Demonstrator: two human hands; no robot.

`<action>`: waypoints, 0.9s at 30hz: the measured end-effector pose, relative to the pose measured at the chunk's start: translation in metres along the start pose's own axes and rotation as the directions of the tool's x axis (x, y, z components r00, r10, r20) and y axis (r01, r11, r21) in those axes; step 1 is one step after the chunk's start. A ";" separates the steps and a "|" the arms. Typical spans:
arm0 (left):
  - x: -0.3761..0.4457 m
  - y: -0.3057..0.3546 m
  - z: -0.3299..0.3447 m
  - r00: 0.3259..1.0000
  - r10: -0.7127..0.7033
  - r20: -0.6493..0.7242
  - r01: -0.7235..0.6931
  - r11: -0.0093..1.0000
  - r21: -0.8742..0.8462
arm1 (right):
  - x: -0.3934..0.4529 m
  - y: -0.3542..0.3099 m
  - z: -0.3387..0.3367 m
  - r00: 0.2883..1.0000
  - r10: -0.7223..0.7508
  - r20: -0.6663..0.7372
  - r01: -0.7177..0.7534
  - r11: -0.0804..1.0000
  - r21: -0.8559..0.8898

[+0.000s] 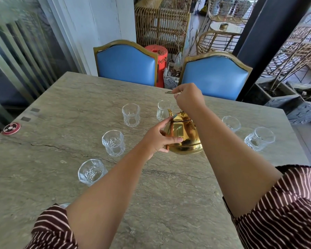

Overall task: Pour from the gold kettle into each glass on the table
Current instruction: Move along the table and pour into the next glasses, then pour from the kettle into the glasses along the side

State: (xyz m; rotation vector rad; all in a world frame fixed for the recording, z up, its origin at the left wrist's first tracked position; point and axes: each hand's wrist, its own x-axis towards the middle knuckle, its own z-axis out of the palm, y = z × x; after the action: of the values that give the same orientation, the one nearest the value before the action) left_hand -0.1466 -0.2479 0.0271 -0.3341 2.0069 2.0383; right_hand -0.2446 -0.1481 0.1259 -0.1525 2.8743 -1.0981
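- Stone table (61, 177) bears the gold kettle (186, 139) near its centre
- Left hand (158, 137) curls round the kettle's side from 9 o'clock
- Right hand (188, 97), at 12 o'clock, pinches the thin handle (169, 92)
- Glass (113, 142) stands at 9 o'clock

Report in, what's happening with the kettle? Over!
Left hand grips gold kettle; right hand pinches thin handle. Kettle upright on table. Glasses look empty; nothing blocking.

Shiny gold kettle (186, 139) stands upright on the stone surface (79, 97), with six clear patterned glasses (113, 142) upright, spread around it.
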 end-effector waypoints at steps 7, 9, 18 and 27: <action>-0.001 0.001 0.000 1.000 0.004 -0.004 -0.004 1.000 0.010 | 0.000 -0.001 0.001 1.000 0.002 -0.004 -0.002 1.000 0.000; -0.001 0.001 0.000 1.000 0.006 -0.006 -0.006 1.000 0.016 | -0.001 -0.001 0.001 1.000 0.006 -0.006 -0.006 1.000 0.005; -0.006 -0.006 0.000 0.998 0.059 -0.006 -0.058 0.991 0.122 | -0.021 0.016 0.004 0.998 0.021 -0.062 -0.012 0.991 0.132; -0.016 -0.016 -0.002 0.976 0.214 -0.025 -0.194 0.921 0.338 | -0.046 0.020 0.007 0.995 0.013 -0.103 0.012 0.970 0.245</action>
State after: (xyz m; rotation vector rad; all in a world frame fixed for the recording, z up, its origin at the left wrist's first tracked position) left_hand -0.1259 -0.2503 0.0176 -0.1218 2.4672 1.7642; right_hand -0.2001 -0.1326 0.1083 -0.0840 2.7915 -1.4900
